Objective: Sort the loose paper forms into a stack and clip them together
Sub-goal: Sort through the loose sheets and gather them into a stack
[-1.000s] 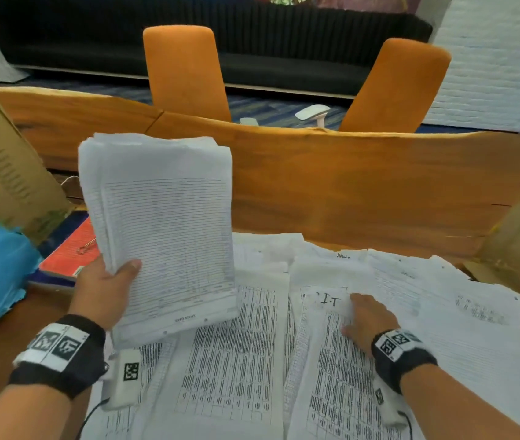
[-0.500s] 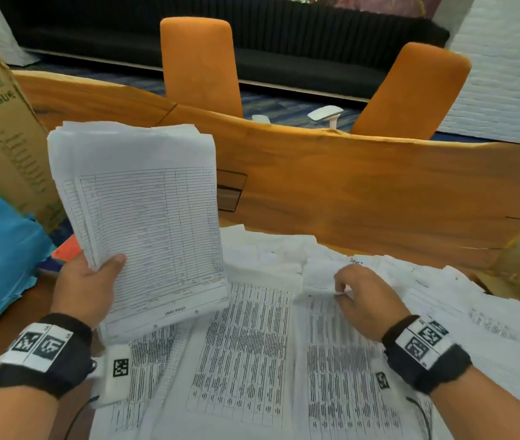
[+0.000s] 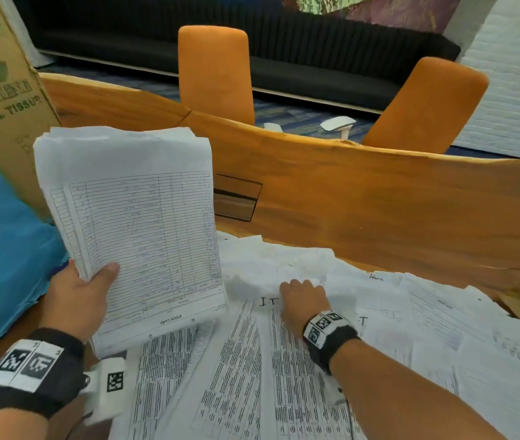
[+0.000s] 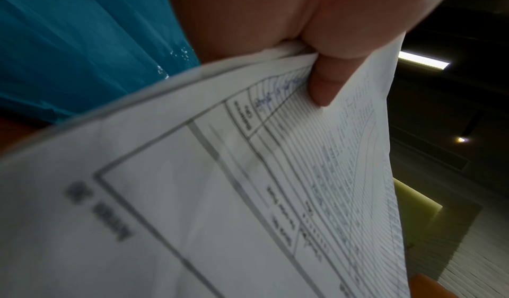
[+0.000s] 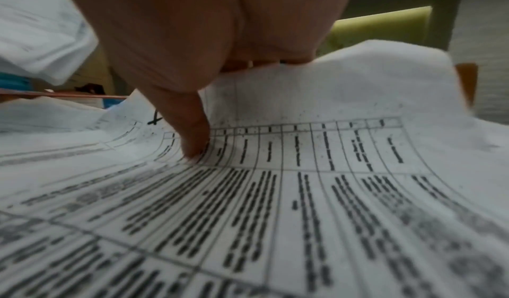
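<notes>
Loose forms (image 3: 331,360) lie fanned and overlapping across the wooden table (image 3: 379,201), well short of sorted. The left hand (image 3: 77,296) holds the gathered stack (image 3: 131,223) upright by its lower corner, thumb (image 4: 322,85) curled over the top sheet. The right hand (image 3: 304,300) curls its fingers over a sheet's (image 5: 344,150) far edge and pinches it; a quick pull could crease it or drag neighbours askew, and the one-cornered stack may splay.

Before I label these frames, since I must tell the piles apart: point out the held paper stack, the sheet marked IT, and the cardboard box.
held stack of white ruled forms (image 3: 144,230), head view, top sheet's middle
white printed sheet marked IT (image 3: 287,369), head view, printed columns
brown cardboard tissue box (image 3: 4,100), head view, printed face
</notes>
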### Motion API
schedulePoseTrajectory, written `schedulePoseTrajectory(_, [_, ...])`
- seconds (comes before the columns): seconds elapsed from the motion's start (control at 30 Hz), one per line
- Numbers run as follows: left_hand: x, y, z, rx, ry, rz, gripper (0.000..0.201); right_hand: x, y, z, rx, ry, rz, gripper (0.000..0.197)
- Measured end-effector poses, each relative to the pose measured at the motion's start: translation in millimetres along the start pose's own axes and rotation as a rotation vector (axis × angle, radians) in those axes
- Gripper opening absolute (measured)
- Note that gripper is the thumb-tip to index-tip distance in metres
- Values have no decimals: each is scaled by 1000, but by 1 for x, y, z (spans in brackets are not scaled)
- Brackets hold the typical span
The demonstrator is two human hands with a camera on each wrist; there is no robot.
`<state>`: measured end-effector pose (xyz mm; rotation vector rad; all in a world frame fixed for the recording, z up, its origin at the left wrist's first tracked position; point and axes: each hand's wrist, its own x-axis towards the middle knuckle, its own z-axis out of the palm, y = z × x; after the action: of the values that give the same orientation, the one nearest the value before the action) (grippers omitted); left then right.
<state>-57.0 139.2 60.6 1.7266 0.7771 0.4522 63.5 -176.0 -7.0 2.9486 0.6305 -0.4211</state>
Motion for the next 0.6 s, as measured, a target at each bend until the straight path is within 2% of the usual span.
schedulePoseTrajectory(0.03, [0, 0, -3, 1, -1, -3, 38, -4, 4, -2, 11, 57, -19, 26])
schedulePoseTrajectory(0.1, [1, 2, -8, 0, 0, -20, 37, -13, 17, -12, 83, 81, -32, 16])
schedulePoseTrajectory(0.23, [4, 9, -4, 17, -15, -29, 35, -28, 39, -34, 240, -73, -10, 7])
schedulePoseTrajectory(0.4, [10, 15, 4, 46, -41, -5, 35, -24, 25, -38, 634, 16, 141, 32])
schedulePoseTrajectory(0.43, [11, 15, 6, 48, -46, -3, 35, -21, 19, -38, 690, 40, 173, 31])
schedulePoseTrajectory(0.47, [12, 16, 6, 48, -45, -4, 35, -17, 13, -37, 703, 67, 183, 24])
schedulePoseTrajectory(0.53, [14, 15, 5, 43, -40, -12, 35, -9, 0, -32, 571, 86, 145, 5])
schedulePoseTrajectory(0.57, [16, 14, 4, 41, -36, -16, 35, -7, -7, -28, 469, 55, 101, 3])
schedulePoseTrajectory(0.6, [17, 13, 2, 36, -32, -18, 34, -5, -13, -21, 356, 6, 60, 11])
